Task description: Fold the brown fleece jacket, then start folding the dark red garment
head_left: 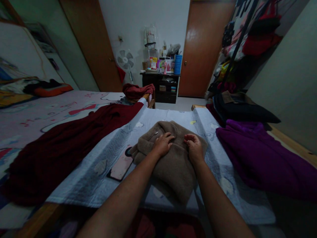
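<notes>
Resting on a folded brown garment (pixel 177 170), two bare hands work apart from each other, with a strip of fabric between them. The left hand (pixel 162 144) lies palm down on the upper left part, fingers loosely spread beside a small pale tag or zip pull; the right hand (pixel 194 147) is at the upper right part, thumb and fingers curled towards one another, and whether they pinch any cloth cannot be told. The garment lies around the middle of a pale blue patterned sheet (pixel 220 158), its lowest corner pointing down close to the sheet's near edge and its top near the far edge. Just beside it, towards the sheet's left edge, a pinkish phone (pixel 120 168) with a dark round part at its upper end lies flat. A dark red cloth (pixel 81 135) sprawls along the left edge, partly over a bed (pixel 56 110) with a printed cover. Along the right edge lies a purple garment (pixel 257 158), with dark folded clothes (pixel 245 109) stacked behind it, near the far right corner.
</notes>
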A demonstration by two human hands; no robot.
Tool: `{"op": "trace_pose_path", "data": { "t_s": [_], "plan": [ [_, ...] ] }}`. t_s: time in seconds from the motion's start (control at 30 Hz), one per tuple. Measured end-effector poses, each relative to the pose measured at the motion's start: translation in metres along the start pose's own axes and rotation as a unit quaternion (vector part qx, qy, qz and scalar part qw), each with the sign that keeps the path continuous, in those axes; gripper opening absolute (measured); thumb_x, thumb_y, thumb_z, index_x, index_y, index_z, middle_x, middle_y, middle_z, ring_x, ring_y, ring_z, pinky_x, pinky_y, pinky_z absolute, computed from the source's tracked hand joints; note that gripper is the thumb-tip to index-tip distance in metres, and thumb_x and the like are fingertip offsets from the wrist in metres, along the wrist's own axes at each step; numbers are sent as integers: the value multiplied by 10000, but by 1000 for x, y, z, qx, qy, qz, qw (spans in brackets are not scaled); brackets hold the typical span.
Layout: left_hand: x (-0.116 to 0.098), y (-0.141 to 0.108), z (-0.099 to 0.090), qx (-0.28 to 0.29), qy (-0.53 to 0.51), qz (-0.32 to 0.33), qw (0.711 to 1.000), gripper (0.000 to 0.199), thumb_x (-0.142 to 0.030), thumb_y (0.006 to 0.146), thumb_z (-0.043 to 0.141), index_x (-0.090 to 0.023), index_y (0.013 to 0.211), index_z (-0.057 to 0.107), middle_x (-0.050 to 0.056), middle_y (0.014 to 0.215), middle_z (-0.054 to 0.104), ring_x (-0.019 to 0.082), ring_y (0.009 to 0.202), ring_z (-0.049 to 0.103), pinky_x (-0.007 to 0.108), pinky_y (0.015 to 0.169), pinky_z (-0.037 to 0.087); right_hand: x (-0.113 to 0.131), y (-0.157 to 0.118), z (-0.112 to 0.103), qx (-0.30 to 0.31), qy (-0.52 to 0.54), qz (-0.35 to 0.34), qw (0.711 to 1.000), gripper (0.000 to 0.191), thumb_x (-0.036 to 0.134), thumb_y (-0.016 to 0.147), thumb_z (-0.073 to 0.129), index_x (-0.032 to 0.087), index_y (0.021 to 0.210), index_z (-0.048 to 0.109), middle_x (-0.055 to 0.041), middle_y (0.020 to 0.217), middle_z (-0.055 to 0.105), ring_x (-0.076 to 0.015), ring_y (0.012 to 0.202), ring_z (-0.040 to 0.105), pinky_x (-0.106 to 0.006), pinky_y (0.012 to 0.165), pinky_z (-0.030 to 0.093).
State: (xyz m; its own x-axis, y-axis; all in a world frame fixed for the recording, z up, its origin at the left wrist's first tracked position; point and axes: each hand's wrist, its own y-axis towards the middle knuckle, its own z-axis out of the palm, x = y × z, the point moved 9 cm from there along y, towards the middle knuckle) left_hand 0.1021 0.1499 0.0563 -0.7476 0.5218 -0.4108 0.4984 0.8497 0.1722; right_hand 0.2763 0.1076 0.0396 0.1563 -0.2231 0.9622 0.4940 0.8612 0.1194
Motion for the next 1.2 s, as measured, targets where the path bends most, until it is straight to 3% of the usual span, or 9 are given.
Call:
{"op": "trace_pose_path", "data": {
  "t_s": [0.13, 0.33, 0.5, 0.7, 0.83, 1.07, 1.2],
  "plan": [
    [-1, 0, 3, 21, -17, 4, 1000, 399, -245, 879, 538, -313, 1272, 562, 0, 1462, 461, 266, 1286, 442, 491, 1085, 336, 2, -1, 1, 5, 4, -9, 1000, 267, 193, 605, 553, 201, 865, 614, -20, 889, 661, -188, 888, 616, -353, 820, 523],
    [9, -3, -11, -55, -109, -15, 992, 362, -180, 726, 587, -221, 1085, 570, 46, 1154, 609, 213, 1077, 571, 351, 959, 443, 5, -2, 4, 16, -6, -11, 1000, 273, 200, 588, 550, 202, 853, 614, -12, 869, 655, -186, 863, 606, -342, 804, 511],
    [20, 0, -4, -42, -185, -34, 981, 379, -138, 647, 578, -199, 1021, 566, 5, 964, 636, 167, 865, 596, 280, 807, 472, 7, -2, 8, 45, -63, -35, 996, 257, 207, 622, 524, 198, 864, 610, -25, 875, 659, -194, 854, 608, -359, 833, 496],
    [18, 0, -14, -65, -275, -21, 959, 153, -197, 730, 530, -177, 838, 635, 6, 848, 659, 167, 827, 606, 271, 795, 473, 14, -6, 14, 67, -157, -69, 983, 240, 219, 669, 486, 189, 867, 618, -35, 864, 665, -202, 851, 611, -354, 854, 471],
    [14, -3, -18, -62, -281, -5, 958, 109, -208, 733, 527, -171, 703, 626, 6, 776, 655, 173, 804, 609, 275, 804, 476, 19, -8, 19, 82, -190, -78, 975, 237, 219, 678, 468, 187, 862, 614, -38, 859, 657, -202, 847, 609, -339, 841, 465],
    [15, 0, -12, -48, -251, 7, 967, 190, -252, 775, 502, -183, 811, 675, 16, 875, 693, 191, 886, 620, 292, 870, 475, 27, -16, 30, 111, -263, -115, 951, 262, 207, 696, 439, 187, 875, 629, -46, 864, 666, -208, 847, 611, -337, 825, 460],
    [10, -1, -7, -18, -225, 29, 974, 333, -229, 836, 437, -188, 1037, 699, 33, 1086, 709, 197, 1038, 613, 322, 981, 436, 28, -19, 37, 136, -300, -154, 932, 287, 184, 693, 428, 192, 878, 647, -46, 879, 671, -208, 864, 603, -339, 839, 452]
  ]
}}
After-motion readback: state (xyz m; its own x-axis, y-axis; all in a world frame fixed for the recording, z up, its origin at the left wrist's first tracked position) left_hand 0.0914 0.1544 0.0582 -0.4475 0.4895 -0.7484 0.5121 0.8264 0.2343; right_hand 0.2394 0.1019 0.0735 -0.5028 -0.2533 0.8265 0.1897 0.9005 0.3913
